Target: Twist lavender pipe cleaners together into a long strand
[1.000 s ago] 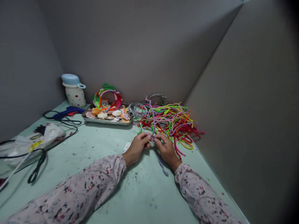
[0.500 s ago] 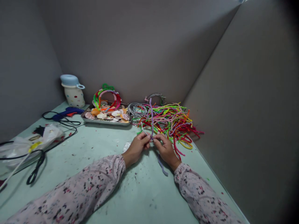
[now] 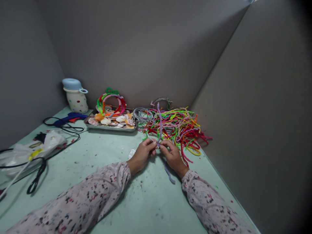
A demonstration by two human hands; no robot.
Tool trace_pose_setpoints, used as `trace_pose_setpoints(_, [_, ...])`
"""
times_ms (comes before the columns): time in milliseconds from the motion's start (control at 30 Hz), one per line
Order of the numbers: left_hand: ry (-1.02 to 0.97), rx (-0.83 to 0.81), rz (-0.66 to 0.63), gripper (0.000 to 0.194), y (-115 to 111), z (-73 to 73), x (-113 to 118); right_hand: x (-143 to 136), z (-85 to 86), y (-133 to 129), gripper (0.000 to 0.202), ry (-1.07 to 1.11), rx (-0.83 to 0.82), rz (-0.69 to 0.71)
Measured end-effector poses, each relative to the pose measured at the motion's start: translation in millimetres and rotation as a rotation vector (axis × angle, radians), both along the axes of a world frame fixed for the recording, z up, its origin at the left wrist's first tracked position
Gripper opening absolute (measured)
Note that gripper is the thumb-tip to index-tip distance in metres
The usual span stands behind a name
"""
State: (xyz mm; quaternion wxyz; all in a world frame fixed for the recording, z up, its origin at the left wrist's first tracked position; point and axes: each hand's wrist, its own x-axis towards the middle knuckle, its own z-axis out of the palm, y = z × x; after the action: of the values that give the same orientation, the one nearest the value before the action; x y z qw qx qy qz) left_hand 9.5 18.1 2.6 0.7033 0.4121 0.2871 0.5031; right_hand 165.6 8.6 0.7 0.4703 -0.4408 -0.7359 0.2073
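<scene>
My left hand (image 3: 143, 152) and my right hand (image 3: 172, 156) meet above the table, fingertips pinched close together. A purple pipe cleaner (image 3: 160, 123) rises between them, its lower part at my fingertips. Out of my left fingers sticks a thin pale grey strand (image 3: 149, 135), perhaps wire. Both hands grip where the purple and grey pieces come together; the exact join is partly hidden. Below my right hand hangs or lies a duller purple length (image 3: 169, 174), and I cannot tell whether it belongs to the same pipe cleaner.
Behind my hands lies a pile of coloured pipe cleaners (image 3: 180, 122), beside coiled grey wire (image 3: 143, 114). A metal tray (image 3: 112, 128) holds shells and colourful hoops (image 3: 110, 103). Leftward are a blue glue gun (image 3: 69, 119), a bottle (image 3: 76, 99), a plastic bag (image 3: 52, 139) and black cables (image 3: 40, 177).
The purple pipe cleaner's upright end has shifted slightly to the right, and the grey strand has tilted a little left. Both hands stay nearly in place.
</scene>
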Motion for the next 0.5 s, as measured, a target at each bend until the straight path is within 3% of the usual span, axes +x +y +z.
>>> trace_pose_setpoints(500, [0.003, 0.01, 0.018, 0.026, 0.1, -2.0, 0.0, -0.4, -1.7, 1.3, 0.015, 0.021, 0.009, 0.021])
